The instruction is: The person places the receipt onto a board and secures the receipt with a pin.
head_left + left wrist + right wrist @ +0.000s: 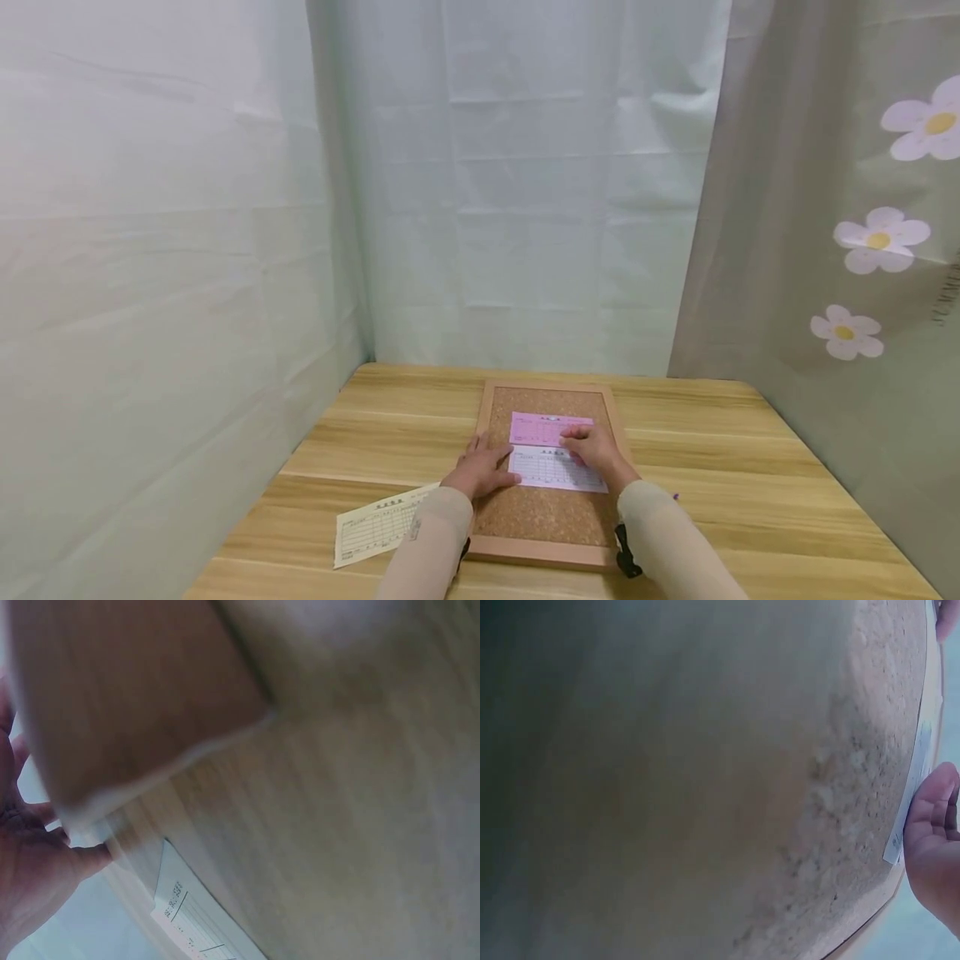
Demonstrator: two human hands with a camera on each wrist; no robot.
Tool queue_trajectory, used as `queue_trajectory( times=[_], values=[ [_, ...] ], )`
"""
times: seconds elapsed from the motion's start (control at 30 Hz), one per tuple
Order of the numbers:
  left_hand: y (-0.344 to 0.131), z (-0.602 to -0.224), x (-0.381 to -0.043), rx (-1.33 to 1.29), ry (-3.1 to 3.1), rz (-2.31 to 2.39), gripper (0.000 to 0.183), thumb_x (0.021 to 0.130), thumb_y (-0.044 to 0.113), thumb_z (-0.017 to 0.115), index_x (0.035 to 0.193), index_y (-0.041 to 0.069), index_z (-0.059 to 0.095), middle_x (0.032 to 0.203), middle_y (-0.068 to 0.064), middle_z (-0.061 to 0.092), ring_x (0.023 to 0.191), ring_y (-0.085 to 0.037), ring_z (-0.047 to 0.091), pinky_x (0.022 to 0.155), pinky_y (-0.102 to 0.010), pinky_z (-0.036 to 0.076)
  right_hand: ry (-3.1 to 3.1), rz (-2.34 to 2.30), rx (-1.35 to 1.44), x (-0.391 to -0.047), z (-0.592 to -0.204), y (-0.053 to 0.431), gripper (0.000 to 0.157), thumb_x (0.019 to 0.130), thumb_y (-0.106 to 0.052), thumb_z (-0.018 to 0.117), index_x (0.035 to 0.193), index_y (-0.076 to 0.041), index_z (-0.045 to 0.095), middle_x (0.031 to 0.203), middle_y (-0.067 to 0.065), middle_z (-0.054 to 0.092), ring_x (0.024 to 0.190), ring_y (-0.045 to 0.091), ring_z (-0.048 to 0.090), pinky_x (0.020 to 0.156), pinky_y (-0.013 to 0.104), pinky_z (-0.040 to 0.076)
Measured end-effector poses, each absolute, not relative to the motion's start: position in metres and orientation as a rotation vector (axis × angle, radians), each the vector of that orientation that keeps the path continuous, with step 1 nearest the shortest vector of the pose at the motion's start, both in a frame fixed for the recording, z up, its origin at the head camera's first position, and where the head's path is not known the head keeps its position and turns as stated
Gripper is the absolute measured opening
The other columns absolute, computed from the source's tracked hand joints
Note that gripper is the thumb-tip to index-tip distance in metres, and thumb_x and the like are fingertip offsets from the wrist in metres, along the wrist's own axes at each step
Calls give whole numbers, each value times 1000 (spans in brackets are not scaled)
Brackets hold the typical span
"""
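Note:
A cork board (543, 512) in a light wooden frame lies on the table. On it, a pink printed slip (534, 427) sits above a white printed slip (551, 468), their long edges meeting. My left hand (483, 468) rests at the white slip's left end, fingers spread, thumb on its lower left corner. Over the right part of both slips is my right hand (598, 450), bent fingertips brought together near the seam; I cannot tell whether they pinch something small. The right wrist view shows that hand (934, 832) low beside the white slip (907, 802).
A pale yellow printed slip (375, 529) lies on the table left of the board, partly under the left forearm. Beside the right forearm is a tiny purple object (676, 497). Curtains (525, 208) enclose the table's back and sides.

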State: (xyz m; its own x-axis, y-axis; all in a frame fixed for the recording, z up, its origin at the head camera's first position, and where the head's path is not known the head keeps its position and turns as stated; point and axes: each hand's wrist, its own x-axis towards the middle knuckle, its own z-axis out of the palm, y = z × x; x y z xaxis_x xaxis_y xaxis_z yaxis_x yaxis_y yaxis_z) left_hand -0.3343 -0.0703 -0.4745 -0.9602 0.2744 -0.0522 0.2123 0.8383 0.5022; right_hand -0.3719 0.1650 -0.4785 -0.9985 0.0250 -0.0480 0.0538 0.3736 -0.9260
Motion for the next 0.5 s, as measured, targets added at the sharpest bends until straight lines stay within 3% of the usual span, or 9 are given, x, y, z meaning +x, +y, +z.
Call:
queue_trajectory(
  times=[0.5],
  values=[
    [-70, -475, -334, 382, 2902, 770, 64, 90, 40, 72, 146, 14, 52, 161, -23, 19, 147, -45, 12, 112, -63, 21, 2558, -1653, 96, -371, -478, 162, 10, 92, -6, 70, 100, -2, 73, 78, 4, 59, 65, 15, 52, 56, 25, 45]
  ],
)
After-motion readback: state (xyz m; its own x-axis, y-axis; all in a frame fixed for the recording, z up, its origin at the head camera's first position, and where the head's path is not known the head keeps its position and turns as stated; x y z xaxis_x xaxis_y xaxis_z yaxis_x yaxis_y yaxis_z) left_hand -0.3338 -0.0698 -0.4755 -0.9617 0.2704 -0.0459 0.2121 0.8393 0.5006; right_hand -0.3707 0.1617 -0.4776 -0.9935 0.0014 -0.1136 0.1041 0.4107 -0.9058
